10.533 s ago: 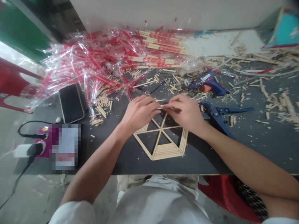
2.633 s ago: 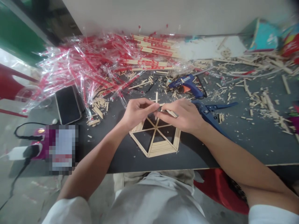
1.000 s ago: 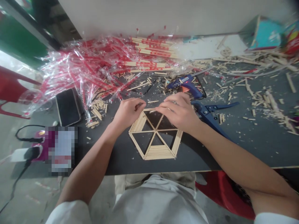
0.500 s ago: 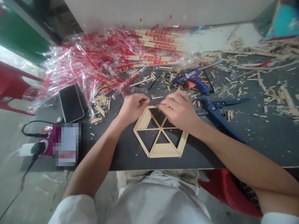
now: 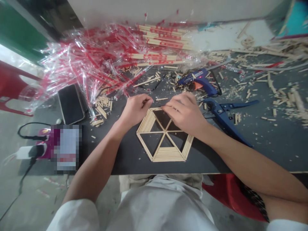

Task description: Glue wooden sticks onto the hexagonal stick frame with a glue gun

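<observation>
A flat hexagon of glued wooden sticks [image 5: 166,153], with spokes meeting at its middle, lies on the dark table [image 5: 264,144]. My left hand [image 5: 135,109] rests curled at the hexagon's top left corner, fingertips pinched together. My right hand [image 5: 186,113] lies over the top right part, fingers bent and pressing on a thin stick at the top edge. A loose short stick [image 5: 161,99] lies just beyond the fingertips.
A blue glue gun [image 5: 199,81] and blue cutters [image 5: 225,117] lie right of my hands. Red and clear chopstick wrappers [image 5: 96,64] are heaped at the back left, beside a phone [image 5: 70,104]. Stick offcuts [image 5: 284,102] litter the right side. A purple box [image 5: 60,146] sits at left.
Earlier both hands held a stick above the hexagon; now they have come down onto its top edge. Over the last half second they barely moved.
</observation>
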Demonstrator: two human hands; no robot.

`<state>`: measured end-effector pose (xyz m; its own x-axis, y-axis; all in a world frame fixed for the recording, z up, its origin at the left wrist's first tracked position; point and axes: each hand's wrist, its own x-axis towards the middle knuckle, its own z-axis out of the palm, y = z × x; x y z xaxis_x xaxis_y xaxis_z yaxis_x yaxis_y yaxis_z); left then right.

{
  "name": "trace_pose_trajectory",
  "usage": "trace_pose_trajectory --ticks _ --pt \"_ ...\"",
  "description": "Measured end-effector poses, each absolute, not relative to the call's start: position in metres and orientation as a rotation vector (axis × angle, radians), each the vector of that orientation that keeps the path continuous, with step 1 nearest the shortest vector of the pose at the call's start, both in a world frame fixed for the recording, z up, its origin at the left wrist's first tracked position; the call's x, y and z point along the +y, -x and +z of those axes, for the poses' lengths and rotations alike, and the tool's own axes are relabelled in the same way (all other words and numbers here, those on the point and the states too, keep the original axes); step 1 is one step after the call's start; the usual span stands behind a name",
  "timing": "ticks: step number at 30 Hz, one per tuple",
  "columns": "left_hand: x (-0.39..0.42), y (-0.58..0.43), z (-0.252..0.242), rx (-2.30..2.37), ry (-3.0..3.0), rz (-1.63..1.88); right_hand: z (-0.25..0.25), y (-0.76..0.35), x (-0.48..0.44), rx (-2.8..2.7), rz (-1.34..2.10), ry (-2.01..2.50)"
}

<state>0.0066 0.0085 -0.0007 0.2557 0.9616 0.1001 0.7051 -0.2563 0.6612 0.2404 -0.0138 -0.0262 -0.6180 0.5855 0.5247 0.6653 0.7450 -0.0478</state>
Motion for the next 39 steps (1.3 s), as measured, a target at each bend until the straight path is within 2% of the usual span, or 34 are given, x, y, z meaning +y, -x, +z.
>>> trace_pose_trajectory --ticks 12,39 --pt "0.009 -0.006 -0.003 1.503 -2.05 0.695 -0.015 -0.237 -0.015 -2.492 -0.394 0.868" --pt "0.01 -0.006 -0.009 1.497 -2.12 0.66 -0.02 -0.236 -0.014 -2.525 -0.248 0.845"
